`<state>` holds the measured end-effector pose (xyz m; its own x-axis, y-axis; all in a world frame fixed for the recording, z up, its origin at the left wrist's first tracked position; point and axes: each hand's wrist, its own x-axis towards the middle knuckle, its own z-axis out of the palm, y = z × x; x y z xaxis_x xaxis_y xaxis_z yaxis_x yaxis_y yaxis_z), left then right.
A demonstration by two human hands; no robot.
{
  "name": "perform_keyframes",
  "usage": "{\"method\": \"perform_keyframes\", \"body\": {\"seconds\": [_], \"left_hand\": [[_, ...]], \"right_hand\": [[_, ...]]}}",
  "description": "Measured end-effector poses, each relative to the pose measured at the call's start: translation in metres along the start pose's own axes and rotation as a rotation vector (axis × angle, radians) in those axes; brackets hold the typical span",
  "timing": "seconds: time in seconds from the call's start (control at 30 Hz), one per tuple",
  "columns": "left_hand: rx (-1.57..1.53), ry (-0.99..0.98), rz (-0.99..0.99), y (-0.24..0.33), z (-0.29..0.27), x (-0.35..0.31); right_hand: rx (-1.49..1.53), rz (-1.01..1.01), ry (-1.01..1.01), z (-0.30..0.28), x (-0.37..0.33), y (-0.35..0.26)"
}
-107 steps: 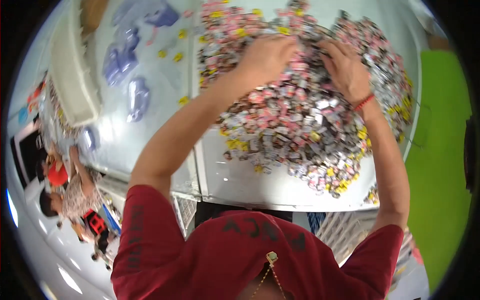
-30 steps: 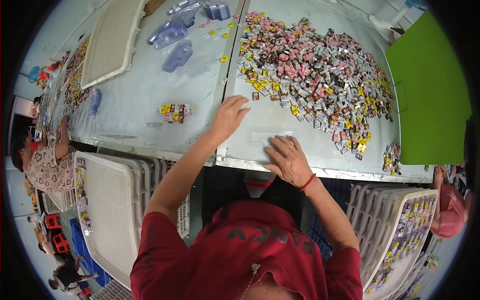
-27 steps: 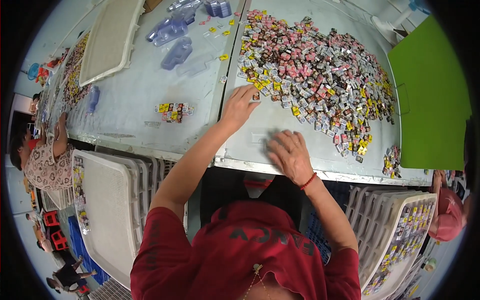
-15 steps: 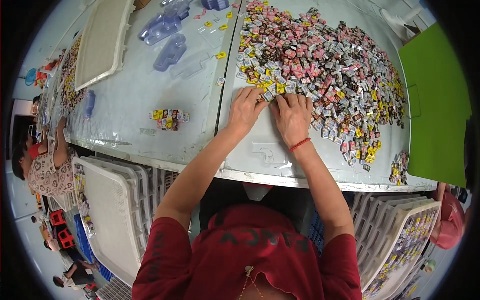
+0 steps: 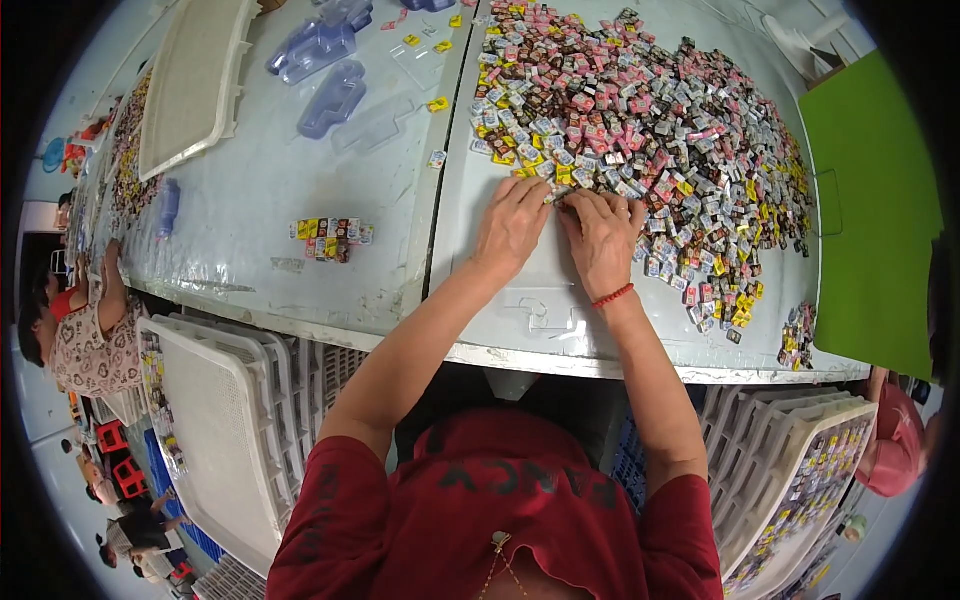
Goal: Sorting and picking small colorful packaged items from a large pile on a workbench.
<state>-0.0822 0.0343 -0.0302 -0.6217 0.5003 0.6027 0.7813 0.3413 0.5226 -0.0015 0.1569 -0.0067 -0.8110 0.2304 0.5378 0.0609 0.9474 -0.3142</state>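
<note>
A wide heap of small wrapped blocks (image 5: 640, 110) in pink, brown, white and yellow covers the table ahead of me. At its near edge, my left hand (image 5: 512, 228) is closed, fingers curled, with its tips on a few of these blocks. Close beside it my right hand (image 5: 602, 240), a red bracelet at the wrist, is closed the same way. Between the fingertips of both hands a short row of small wrapped blocks (image 5: 557, 195) shows in part; my fingers hide the rest. Nearer to me, a clear plastic shaped tray (image 5: 540, 312) lies on the tabletop.
Left of the table seam sits a neat cluster of blocks (image 5: 331, 238). Beyond it are bluish plastic trays (image 5: 333, 98) and a white crate (image 5: 195, 85). A green board (image 5: 865, 220) stands at the right. Stacked crates (image 5: 215, 420) flank me below. Co-workers (image 5: 95, 325) sit at left.
Both hands have shifted slightly right along the heap's near edge, still close together. My view has moved a little. The cluster at left stays as it was.
</note>
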Motion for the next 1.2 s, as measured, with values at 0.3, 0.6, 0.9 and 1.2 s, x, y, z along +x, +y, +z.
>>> {"method": "perform_keyframes", "body": {"seconds": [0.3,0.6,0.9,1.2], "left_hand": [[-0.278,-0.402,-0.081,-0.022,-0.069,-0.018],[-0.227,-0.272,-0.064,-0.019,-0.081,-0.020],[0.084,-0.156,0.165,-0.060,-0.035,0.030],[0.001,-0.229,0.151,-0.043,-0.065,-0.003]], "right_hand": [[0.177,-0.152,-0.170,-0.009,-0.010,-0.012],[0.168,-0.168,-0.206,-0.022,-0.012,-0.025],[-0.119,-0.222,-0.148,0.029,0.045,-0.004],[-0.032,-0.288,-0.198,0.004,0.021,-0.001]]}}
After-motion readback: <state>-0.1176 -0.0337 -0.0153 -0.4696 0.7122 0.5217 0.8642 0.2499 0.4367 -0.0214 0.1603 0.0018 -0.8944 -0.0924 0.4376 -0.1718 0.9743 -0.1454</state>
